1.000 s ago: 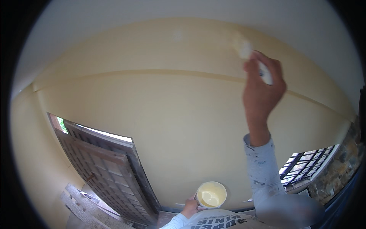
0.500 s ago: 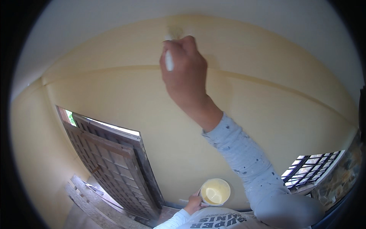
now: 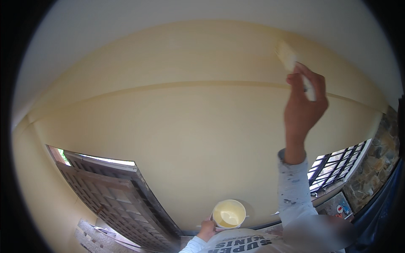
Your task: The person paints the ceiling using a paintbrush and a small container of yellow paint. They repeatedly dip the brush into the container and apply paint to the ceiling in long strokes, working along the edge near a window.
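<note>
My right hand [image 3: 306, 92] is raised high at the right, fingers closed round the pale handle of a paintbrush [image 3: 289, 57]. The bristles point up and left against the upper band of the yellow wall [image 3: 202, 126], just under the white ceiling; motion blurs them a little. Low in the middle, close to my body, my left hand [image 3: 206, 230] grips the side of a white paint bucket [image 3: 229, 214]. Pale yellow paint coats its inside and lies at the bottom. Most of the left fingers are hidden behind the bucket. Paint specks dot my right sleeve [image 3: 293, 189].
A dark wooden panelled door [image 3: 109, 194] stands ajar at the lower left. To the right are a barred window [image 3: 337, 166], a stone-clad wall [image 3: 373, 181] and a dark blue sheet [image 3: 382, 211]. A horizontal ledge [image 3: 190, 84] crosses the painted wall.
My right hand has swept to the right along the upper wall with the paintbrush. The view has shifted, showing more at the right. My left hand still holds the bucket.
</note>
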`<state>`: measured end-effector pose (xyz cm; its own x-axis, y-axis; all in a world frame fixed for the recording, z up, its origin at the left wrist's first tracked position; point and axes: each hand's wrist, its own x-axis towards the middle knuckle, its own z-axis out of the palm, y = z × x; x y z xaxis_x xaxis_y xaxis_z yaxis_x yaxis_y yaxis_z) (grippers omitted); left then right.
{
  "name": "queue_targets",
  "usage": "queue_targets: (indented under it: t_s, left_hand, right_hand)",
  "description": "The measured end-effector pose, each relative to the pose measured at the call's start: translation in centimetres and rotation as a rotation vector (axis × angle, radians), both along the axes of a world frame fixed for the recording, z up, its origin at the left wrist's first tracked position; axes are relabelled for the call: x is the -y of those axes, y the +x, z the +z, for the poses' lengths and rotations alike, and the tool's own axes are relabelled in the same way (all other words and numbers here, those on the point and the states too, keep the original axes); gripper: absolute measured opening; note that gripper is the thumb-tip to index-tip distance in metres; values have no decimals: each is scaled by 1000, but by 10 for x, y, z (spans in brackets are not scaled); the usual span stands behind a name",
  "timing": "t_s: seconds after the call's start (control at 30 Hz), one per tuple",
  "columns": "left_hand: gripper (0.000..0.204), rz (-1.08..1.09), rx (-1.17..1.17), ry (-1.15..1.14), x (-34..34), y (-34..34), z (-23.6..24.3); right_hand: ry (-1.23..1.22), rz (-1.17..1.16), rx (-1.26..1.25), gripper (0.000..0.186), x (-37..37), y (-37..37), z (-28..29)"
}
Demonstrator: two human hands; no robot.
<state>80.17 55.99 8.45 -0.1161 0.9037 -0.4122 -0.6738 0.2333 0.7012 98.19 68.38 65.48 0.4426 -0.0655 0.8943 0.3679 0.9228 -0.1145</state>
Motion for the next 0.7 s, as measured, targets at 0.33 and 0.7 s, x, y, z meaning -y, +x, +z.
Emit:
queue_targets:
  t_s: [0.33, 0.7]
  left_hand:
    - [77, 7, -5, 37, -5, 15, 13]
    - [75, 91, 62, 7, -20, 14, -17]
  right_hand:
    - [189, -18, 390, 24, 19, -83, 1]
    - [276, -94, 339, 22, 8, -96, 20]
